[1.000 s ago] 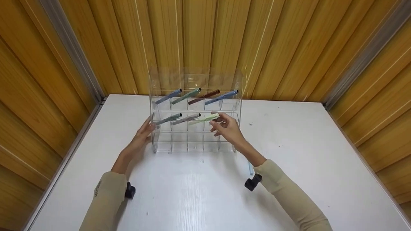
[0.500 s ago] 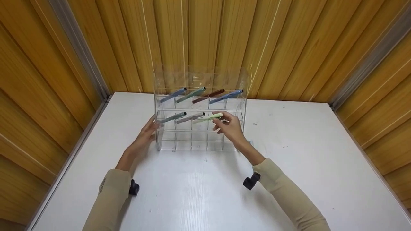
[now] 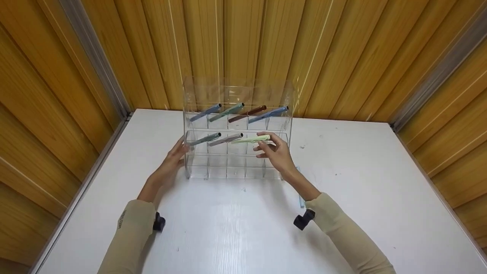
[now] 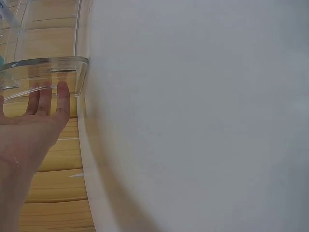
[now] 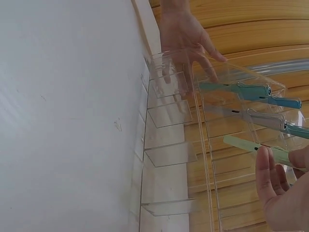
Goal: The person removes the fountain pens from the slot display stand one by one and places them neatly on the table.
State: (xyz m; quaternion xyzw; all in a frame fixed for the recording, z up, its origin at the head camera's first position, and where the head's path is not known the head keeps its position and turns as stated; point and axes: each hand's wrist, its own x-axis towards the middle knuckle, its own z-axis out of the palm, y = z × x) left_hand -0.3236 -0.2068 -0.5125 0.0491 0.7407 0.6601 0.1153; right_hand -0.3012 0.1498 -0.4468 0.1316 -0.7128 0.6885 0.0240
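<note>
A clear acrylic pen rack with tiers of slots stands on the table. My right hand pinches a light green pen near its capped end, in front of the middle tier. In the right wrist view the tail of this green pen points toward the rack; whether it touches the rack, I cannot tell. Beside it in the same tier lean a grey pen and a dark green pen. My left hand rests against the rack's left side, its fingers extended along the clear panel.
The upper tier holds a blue pen, a green pen, a dark red pen and a brighter blue pen. A light blue pen lies on the white table, partly behind my right wrist. Wood-look panels stand behind.
The light green pen has moved right with my right hand and now lies flatter. The left hand stays at the rack's side. The head view has shifted slightly.
</note>
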